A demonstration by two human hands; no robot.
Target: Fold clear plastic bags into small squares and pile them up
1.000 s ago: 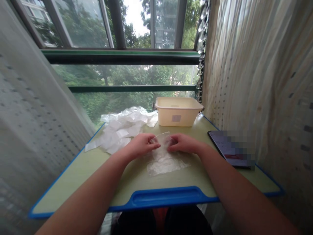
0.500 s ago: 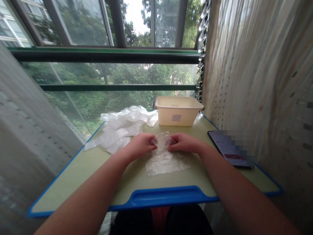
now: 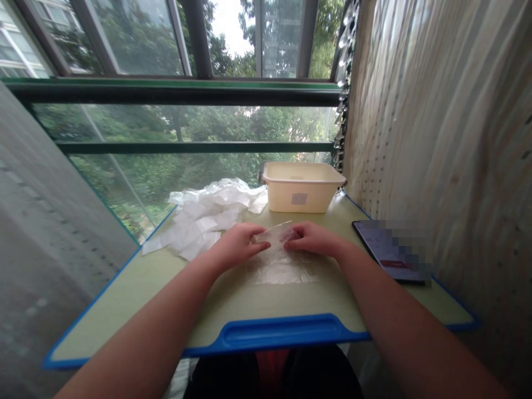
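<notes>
A clear plastic bag (image 3: 282,269) hangs between my two hands over the middle of the table, its lower part at or near the tabletop. My left hand (image 3: 245,243) pinches the bag's upper left side between thumb and fingers. On the upper right side, my right hand (image 3: 305,239) grips it the same way, thumb toward me. The bag's top edge slants up to the right between them. Behind my left hand lies a loose heap of white, translucent plastic bags (image 3: 199,221).
A cream plastic bin (image 3: 286,200) with a small label stands at the table's back. To the right lies a dark-edged tablet or phone (image 3: 384,255), partly blurred out. The table's blue rim (image 3: 286,331) has a shallow groove in front. Window and curtain enclose it.
The bag's lower edge has drawn up away from me and lies smoother. My left thumb and fingers have spread a little along its side. Everything else stays put.
</notes>
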